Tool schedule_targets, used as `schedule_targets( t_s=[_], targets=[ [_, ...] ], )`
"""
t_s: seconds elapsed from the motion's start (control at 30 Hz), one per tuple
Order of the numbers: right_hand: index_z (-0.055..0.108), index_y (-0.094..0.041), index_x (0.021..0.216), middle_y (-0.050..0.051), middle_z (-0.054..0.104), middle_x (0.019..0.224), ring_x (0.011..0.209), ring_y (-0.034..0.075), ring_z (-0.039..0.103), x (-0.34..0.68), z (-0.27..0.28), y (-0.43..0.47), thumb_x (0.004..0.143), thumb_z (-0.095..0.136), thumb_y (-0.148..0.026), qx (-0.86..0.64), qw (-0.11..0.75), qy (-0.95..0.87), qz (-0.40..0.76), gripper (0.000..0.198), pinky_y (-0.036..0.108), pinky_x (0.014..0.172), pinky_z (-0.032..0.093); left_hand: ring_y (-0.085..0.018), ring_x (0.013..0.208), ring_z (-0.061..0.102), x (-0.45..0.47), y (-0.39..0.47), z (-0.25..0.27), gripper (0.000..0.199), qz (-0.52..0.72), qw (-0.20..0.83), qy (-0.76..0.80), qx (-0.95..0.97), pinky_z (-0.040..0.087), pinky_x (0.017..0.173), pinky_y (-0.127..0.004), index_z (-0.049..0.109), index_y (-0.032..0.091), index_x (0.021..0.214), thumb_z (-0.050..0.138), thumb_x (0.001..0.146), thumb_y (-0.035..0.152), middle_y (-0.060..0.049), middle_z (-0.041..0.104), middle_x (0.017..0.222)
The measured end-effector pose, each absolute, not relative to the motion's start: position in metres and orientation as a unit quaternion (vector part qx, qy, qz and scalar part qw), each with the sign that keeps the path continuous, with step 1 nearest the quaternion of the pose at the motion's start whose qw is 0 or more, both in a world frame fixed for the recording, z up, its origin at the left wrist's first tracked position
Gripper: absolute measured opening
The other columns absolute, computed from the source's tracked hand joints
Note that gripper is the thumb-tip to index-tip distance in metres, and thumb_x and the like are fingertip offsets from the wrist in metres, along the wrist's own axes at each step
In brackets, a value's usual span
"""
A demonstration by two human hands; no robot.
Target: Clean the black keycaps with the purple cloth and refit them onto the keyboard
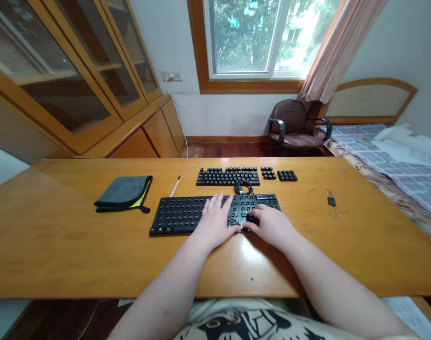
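A black keyboard (182, 211) lies flat on the desk, its keycaps off over most of the board and bare switches showing. My left hand (215, 219) rests on its middle with fingers spread. At the right part of the board, my right hand (272, 224) has curled fingers, thumb and index close together; a dark bit shows between them, too small to name. Behind the board, loose black keycaps (228, 177) stand in keyboard order, with smaller groups of keycaps (287, 175) to their right. A coiled black cable (243, 187) sits between the keycaps and the board.
A folded grey cloth (125, 191) with black edging lies left of the keyboard, near a slim white brush (175, 186). To the right is a wire keycap puller (331, 202). Beyond the wooden desk (59, 245) stand an office chair (293, 123) and a bed (389, 146).
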State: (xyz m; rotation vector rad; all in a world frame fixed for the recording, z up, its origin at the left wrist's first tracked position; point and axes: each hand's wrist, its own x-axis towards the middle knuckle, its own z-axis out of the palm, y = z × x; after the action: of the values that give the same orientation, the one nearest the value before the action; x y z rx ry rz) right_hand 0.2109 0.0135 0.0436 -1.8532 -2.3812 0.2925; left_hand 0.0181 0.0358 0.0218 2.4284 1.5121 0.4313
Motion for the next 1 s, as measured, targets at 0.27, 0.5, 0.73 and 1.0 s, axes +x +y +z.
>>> schedule_targets(
  t_s=[0.27, 0.5, 0.73, 1.0],
  targets=[
    [0.061, -0.019, 0.112, 0.01, 0.063, 0.109, 0.099, 0.022, 0.059, 0.236, 0.048, 0.056, 0.087, 0.044, -0.042, -0.647, 0.168, -0.74, 0.082, 0.038, 0.032, 0.087, 0.044, -0.043, 0.135, 0.009, -0.034, 0.058, 0.04, 0.122, 0.016, 0.093, 0.519, 0.85, 0.005, 0.104, -0.062, 0.022, 0.025, 0.14, 0.079, 0.036, 0.054, -0.019, 0.015, 0.149],
    [0.065, -0.028, 0.109, 0.006, 0.061, 0.118, 0.108, 0.021, 0.055, 0.232, 0.043, 0.104, 0.087, 0.047, -0.041, -0.578, 0.084, -0.802, 0.124, 0.032, 0.03, 0.092, 0.041, -0.037, 0.134, 0.019, -0.027, 0.088, 0.024, 0.116, -0.016, 0.144, 0.403, 0.904, 0.005, 0.106, -0.056, 0.02, 0.029, 0.14, 0.073, 0.042, 0.06, -0.015, 0.022, 0.147],
    [0.057, -0.02, 0.12, 0.01, 0.066, 0.108, 0.1, 0.024, 0.06, 0.219, 0.038, 0.118, 0.079, 0.056, -0.046, -0.658, 0.091, -0.741, 0.098, 0.049, 0.032, 0.084, 0.044, -0.039, 0.128, 0.028, -0.02, 0.078, 0.03, 0.114, 0.021, 0.134, 0.393, 0.909, 0.009, 0.106, -0.058, 0.027, 0.029, 0.138, 0.078, 0.039, 0.051, -0.014, 0.034, 0.138],
    [0.065, -0.021, 0.106, 0.01, 0.068, 0.104, 0.097, 0.025, 0.061, 0.217, 0.033, 0.121, 0.075, 0.061, -0.04, -0.662, 0.054, -0.741, 0.1, 0.037, 0.031, 0.081, 0.045, -0.039, 0.127, 0.027, -0.015, 0.061, 0.032, 0.118, 0.05, 0.077, 0.382, 0.92, 0.005, 0.107, -0.057, 0.023, 0.029, 0.14, 0.079, 0.038, 0.046, -0.014, 0.031, 0.139]
  ],
)
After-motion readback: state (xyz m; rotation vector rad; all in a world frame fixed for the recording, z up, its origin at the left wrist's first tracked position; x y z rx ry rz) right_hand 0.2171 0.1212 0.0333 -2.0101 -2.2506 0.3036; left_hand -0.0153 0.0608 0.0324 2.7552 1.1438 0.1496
